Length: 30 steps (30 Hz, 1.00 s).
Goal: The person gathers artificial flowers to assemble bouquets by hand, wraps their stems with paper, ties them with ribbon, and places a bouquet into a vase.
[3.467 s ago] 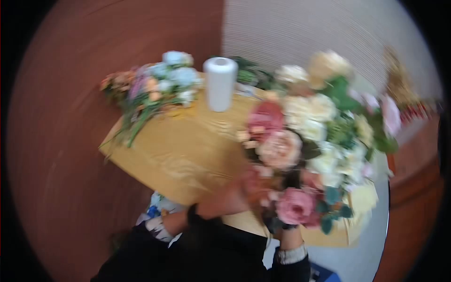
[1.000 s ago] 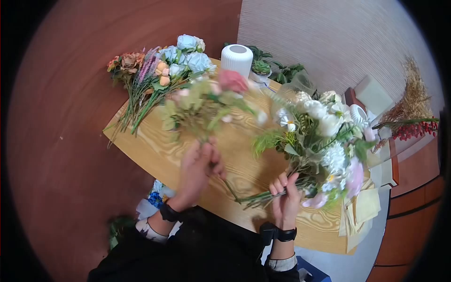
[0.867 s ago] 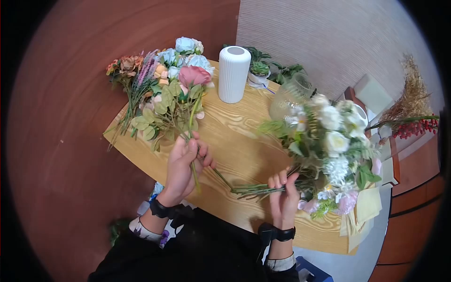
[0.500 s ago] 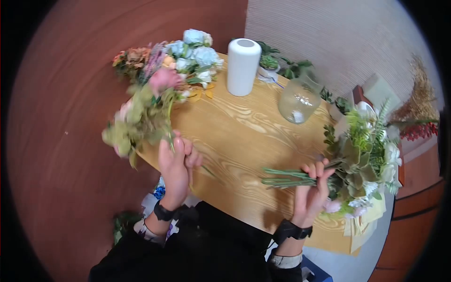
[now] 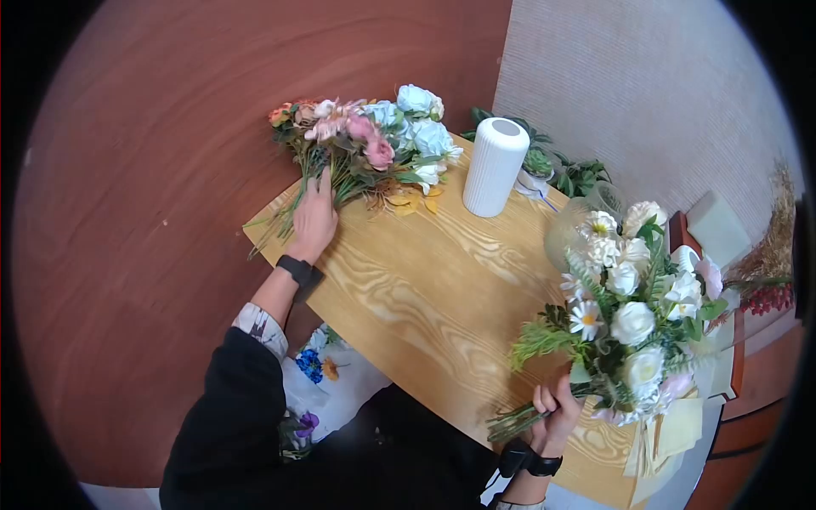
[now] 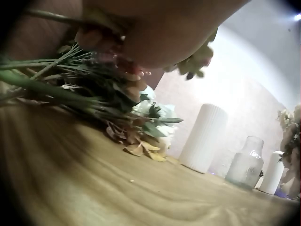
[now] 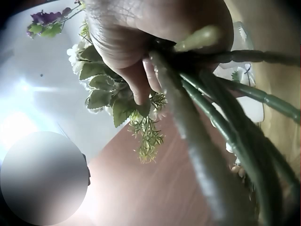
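My left hand [image 5: 314, 223] reaches over the flower pile at the table's far left, holding pink roses [image 5: 378, 153] by the stem. In the left wrist view a stem [image 6: 51, 17] runs into the fingers, low over the other stems. Blue roses [image 5: 416, 99] and orange blossoms [image 5: 282, 114] lie in the pile. At the right my right hand [image 5: 557, 412] grips a bouquet of white roses, daisies and ferns [image 5: 633, 323] by its gathered stems. In the right wrist view these green stems [image 7: 188, 136] stick out below the palm; the thumb points toward the leaves.
A ribbed white vase [image 5: 495, 170] stands at the back of the wooden table [image 5: 408, 289]. A clear glass vase [image 5: 563, 236] is partly hidden behind the bouquet. Pale paper sheets [image 5: 680, 429] lie at the right edge. Blue flowers [image 5: 309, 365] show below the near edge.
My left hand has carried the pink roses away from the bouquet, forward onto the pile at the left. My right hand keeps the white bouquet, now tilted more upright. The view has turned left.
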Available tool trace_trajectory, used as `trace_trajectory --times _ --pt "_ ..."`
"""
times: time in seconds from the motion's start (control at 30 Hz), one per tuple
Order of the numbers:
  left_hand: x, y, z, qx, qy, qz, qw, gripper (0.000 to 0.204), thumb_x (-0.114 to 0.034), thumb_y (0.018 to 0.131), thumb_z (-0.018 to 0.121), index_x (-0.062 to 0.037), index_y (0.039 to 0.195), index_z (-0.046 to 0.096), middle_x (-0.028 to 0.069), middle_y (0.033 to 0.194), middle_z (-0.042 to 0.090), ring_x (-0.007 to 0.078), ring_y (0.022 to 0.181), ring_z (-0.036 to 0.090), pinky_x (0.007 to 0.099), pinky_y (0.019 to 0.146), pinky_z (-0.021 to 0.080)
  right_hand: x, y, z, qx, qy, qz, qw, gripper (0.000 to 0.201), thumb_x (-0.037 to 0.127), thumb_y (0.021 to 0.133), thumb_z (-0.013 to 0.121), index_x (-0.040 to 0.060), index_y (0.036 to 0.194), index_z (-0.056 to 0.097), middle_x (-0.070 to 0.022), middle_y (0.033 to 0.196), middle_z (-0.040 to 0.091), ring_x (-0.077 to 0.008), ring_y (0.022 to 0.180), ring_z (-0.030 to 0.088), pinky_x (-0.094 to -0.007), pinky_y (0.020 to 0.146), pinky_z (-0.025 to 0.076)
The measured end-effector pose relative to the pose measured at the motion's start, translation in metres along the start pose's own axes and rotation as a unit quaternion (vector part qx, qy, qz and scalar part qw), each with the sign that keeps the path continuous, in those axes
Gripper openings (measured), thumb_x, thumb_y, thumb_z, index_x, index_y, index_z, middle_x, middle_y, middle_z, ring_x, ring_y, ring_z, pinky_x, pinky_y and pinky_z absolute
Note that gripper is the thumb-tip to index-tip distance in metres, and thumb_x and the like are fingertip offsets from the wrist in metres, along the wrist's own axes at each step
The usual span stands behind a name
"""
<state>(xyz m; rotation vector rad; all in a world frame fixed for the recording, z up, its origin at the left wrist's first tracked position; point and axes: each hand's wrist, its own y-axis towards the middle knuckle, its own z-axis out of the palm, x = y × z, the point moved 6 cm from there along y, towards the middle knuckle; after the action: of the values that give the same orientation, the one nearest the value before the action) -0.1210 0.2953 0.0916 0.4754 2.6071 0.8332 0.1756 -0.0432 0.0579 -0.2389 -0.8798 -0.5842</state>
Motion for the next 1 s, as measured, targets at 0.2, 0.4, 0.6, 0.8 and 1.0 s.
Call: trace_trajectory --times 0.2,0.4,0.6,0.8,1.0 --pt "0.032 0.001 0.054 0.113 0.074 0.0 0.991 0.049 -0.002 0.078 0.043 -0.001 0.127 0.038 0.0246 0.092 0.058 0.0374 0.077 0.059 0.0461 0.066 0.047 -0.021 -0.007 -0.021 0.041 0.016 0.046 0.998 0.007 0.009 0.077 0.056 0.0084 0.076 0.049 0.0049 0.056 0.039 -0.0061 0.042 0.032 -0.0226 0.042 0.027" --pt "0.044 0.004 0.057 0.178 0.148 -0.039 0.972 0.043 -0.019 0.078 0.057 0.0023 0.114 0.048 0.0236 0.089 0.058 0.0369 0.081 0.058 0.0469 0.068 0.046 -0.076 -0.01 -0.099 0.032 0.081 0.088 0.992 0.03 0.024 0.083 0.058 0.0082 0.107 0.051 -0.0133 0.097 0.057 -0.0284 0.088 0.057 -0.0502 0.075 0.045" --pt "-0.035 -0.02 0.012 0.145 0.03 0.089 0.985 0.059 -0.016 0.074 0.061 0.0058 0.123 0.036 0.0258 0.117 0.042 0.0419 0.105 0.042 0.0446 0.088 0.038 -0.067 -0.001 -0.14 -0.067 -0.059 -0.104 0.99 0.031 0.018 0.087 0.051 0.0047 0.113 0.041 -0.008 0.106 0.049 -0.0217 0.095 0.052 -0.0351 0.085 0.045" --pt "-0.215 -0.109 -0.01 0.355 -0.398 0.249 0.809 0.052 -0.013 0.075 0.066 0.0007 0.12 0.045 0.0211 0.118 0.049 0.0352 0.111 0.046 0.0364 0.096 0.035 -0.063 0.003 -0.135 -0.042 -0.005 -0.143 0.989 0.032 0.019 0.086 0.051 0.0044 0.113 0.042 -0.0086 0.105 0.05 -0.0222 0.094 0.052 -0.0356 0.085 0.046" --pt "-0.262 -0.145 0.017 0.444 -0.593 0.199 0.642 0.054 -0.011 0.077 0.064 -0.003 0.126 0.041 0.0125 0.126 0.046 0.0246 0.118 0.042 0.0331 0.1 0.031 -0.064 0.004 -0.122 0.0 0.05 -0.159 0.986 0.033 0.021 0.086 0.051 0.004 0.113 0.042 -0.0092 0.105 0.051 -0.0226 0.092 0.053 -0.0361 0.084 0.046"
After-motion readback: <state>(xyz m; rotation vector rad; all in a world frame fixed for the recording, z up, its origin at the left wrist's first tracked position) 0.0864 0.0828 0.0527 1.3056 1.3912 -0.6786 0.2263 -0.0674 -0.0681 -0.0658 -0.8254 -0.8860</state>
